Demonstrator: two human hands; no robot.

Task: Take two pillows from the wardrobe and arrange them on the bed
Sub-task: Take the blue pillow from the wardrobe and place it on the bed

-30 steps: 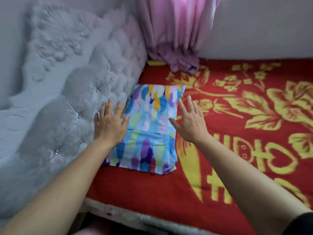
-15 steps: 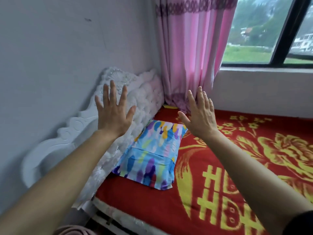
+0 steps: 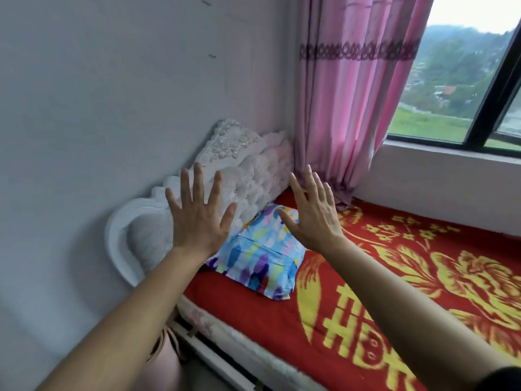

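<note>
One pillow (image 3: pixel 259 261) in a blue cover with many-coloured dabs lies flat on the bed (image 3: pixel 394 292), at its head end next to the white tufted headboard (image 3: pixel 248 176). The bed has a red blanket with yellow flowers and characters. My left hand (image 3: pixel 198 215) is raised in the air above the pillow's left side, fingers spread, holding nothing. My right hand (image 3: pixel 311 213) is raised over the pillow's far right corner, also spread and empty. Neither hand touches the pillow. No second pillow and no wardrobe are in view.
A grey wall (image 3: pixel 112 108) runs along the left behind the headboard. A pink curtain (image 3: pixel 346 94) hangs in the corner down to the bed. A window (image 3: pixel 465 80) with a dark frame is at the right above a white sill wall.
Both hands have lifted off the pillow and pulled back, staying spread. My view has risen and moved back, so the wall, curtain and window now show.
</note>
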